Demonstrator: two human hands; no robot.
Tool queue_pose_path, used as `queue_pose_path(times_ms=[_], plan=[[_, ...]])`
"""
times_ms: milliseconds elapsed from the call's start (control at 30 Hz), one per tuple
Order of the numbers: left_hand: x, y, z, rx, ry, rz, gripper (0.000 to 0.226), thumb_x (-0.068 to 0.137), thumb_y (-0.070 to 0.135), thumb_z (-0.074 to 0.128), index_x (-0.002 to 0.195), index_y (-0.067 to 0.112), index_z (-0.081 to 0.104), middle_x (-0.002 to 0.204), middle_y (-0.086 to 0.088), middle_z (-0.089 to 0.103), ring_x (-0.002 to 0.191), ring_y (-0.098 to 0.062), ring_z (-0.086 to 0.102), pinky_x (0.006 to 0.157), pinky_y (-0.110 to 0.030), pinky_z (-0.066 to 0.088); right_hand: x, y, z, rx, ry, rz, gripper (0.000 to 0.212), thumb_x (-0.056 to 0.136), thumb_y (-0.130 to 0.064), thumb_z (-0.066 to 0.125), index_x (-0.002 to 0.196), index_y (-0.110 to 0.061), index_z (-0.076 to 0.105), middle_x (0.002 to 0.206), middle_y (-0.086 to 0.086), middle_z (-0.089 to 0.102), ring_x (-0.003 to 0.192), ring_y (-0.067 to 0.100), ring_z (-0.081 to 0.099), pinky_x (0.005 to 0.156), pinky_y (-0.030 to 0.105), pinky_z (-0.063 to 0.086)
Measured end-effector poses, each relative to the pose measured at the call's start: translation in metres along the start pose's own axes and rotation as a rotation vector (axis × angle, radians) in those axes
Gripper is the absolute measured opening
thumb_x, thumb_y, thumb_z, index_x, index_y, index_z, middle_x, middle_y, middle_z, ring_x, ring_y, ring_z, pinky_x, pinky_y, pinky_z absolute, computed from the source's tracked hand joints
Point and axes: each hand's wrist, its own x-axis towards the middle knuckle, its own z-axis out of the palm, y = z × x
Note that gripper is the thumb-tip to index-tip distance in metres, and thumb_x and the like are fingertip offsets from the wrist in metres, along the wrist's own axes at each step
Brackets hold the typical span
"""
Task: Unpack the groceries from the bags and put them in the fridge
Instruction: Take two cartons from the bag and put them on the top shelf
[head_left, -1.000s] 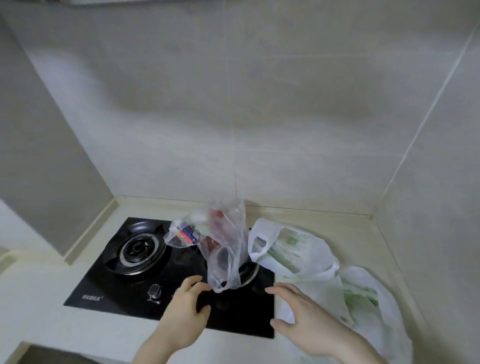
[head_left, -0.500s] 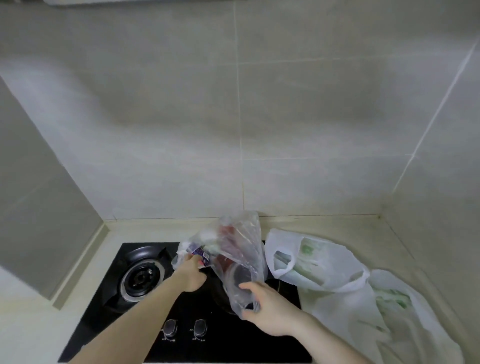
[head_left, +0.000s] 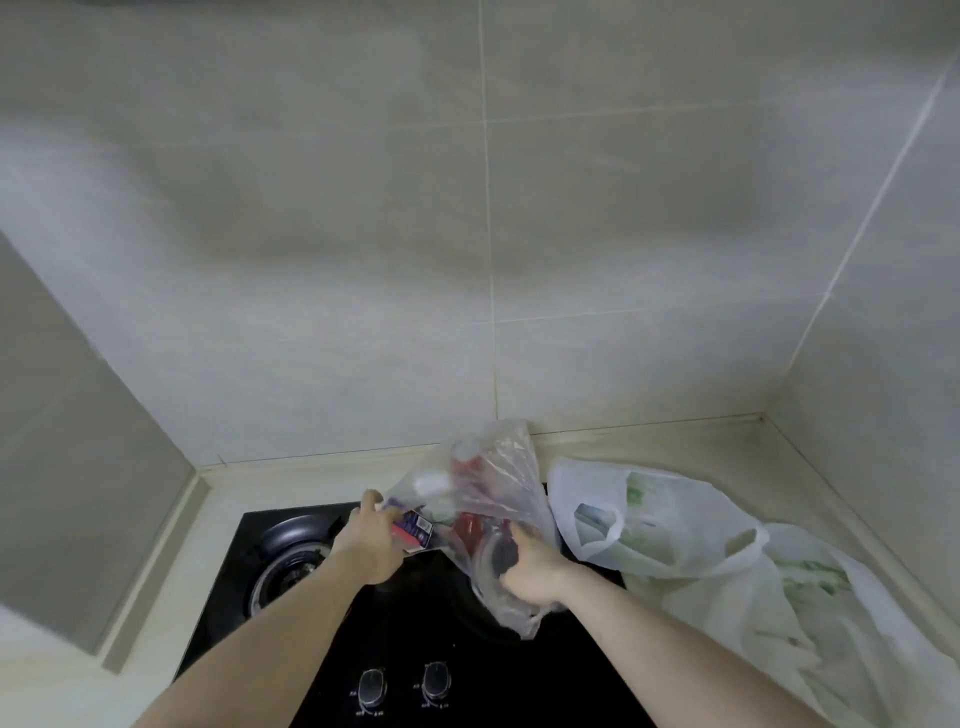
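A clear plastic bag stands on the black gas stove, over its right burner. Red and white packaged goods show through it, and a small blue-and-red carton pokes out at its left mouth. My left hand grips the bag's left edge beside that carton. My right hand clutches the bag's lower right side. Two white bags lie to the right on the counter: one with open handles and one nearer me, both showing green contents.
The left burner is bare. Two knobs sit at the stove's front. Tiled walls close the back and right side, forming a corner. A grey panel stands at the left. The fridge is out of view.
Both hands rose from the stove's front edge and took hold of the clear bag, left at its mouth, right on its lower side. The view shifted closer and to the left.
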Motion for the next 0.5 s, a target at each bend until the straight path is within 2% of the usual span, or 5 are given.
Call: queue_pose_path(times_ms=[67,167,267,367,500], plan=[[0.0,-0.003,0.005,0.069,-0.019,0.07,0.055,0.087,0.017,0.052,0.142,0.026,0.054,0.144,-0.003,0.038,0.128,-0.029,0.046,0.105,-0.042,0.047,0.006,0.001,-0.005,-0.018,0.059,0.008,0.087,0.098,-0.015,0.048,0.164,-0.021,-0.008,0.172,-0.004,-0.013,0.159,0.026,0.011,0.122,0.037,0.032],[0.001,-0.001,0.018,0.123,-0.168,0.229,0.059,0.084,0.014,0.051,0.14,0.032,0.055,0.151,0.006,0.042,0.135,-0.026,0.048,0.108,-0.035,0.044,0.011,0.001,-0.013,0.022,0.12,-0.022,0.091,0.096,-0.011,0.049,0.164,-0.025,-0.009,0.17,-0.012,-0.019,0.158,0.022,0.017,0.116,0.034,0.041],[0.011,0.001,0.026,0.128,-0.145,0.237,0.064,0.083,0.016,0.054,0.145,0.026,0.045,0.157,0.004,0.028,0.134,-0.029,0.048,0.1,-0.04,0.049,0.015,-0.003,-0.016,0.066,0.152,-0.063,0.087,0.098,-0.01,0.05,0.165,-0.025,-0.003,0.17,-0.014,-0.018,0.157,0.019,0.019,0.113,0.028,0.041],[0.023,0.001,0.026,0.149,-0.07,0.162,0.083,0.081,0.013,0.056,0.157,0.024,0.024,0.166,0.007,0.005,0.126,-0.03,0.055,0.085,-0.042,0.056,0.017,-0.006,-0.016,0.058,0.161,-0.086,0.085,0.098,-0.01,0.05,0.165,-0.026,0.0,0.17,-0.016,-0.014,0.155,0.02,0.025,0.109,0.026,0.041],[0.037,-0.002,0.021,0.167,-0.02,0.065,0.094,0.086,0.012,0.058,0.163,0.023,0.005,0.167,0.003,0.002,0.119,-0.031,0.06,0.08,-0.038,0.056,0.024,-0.007,-0.012,0.031,0.168,-0.107,0.088,0.096,-0.009,0.051,0.165,-0.026,-0.001,0.169,-0.02,-0.015,0.154,0.017,0.027,0.116,0.031,0.04]])
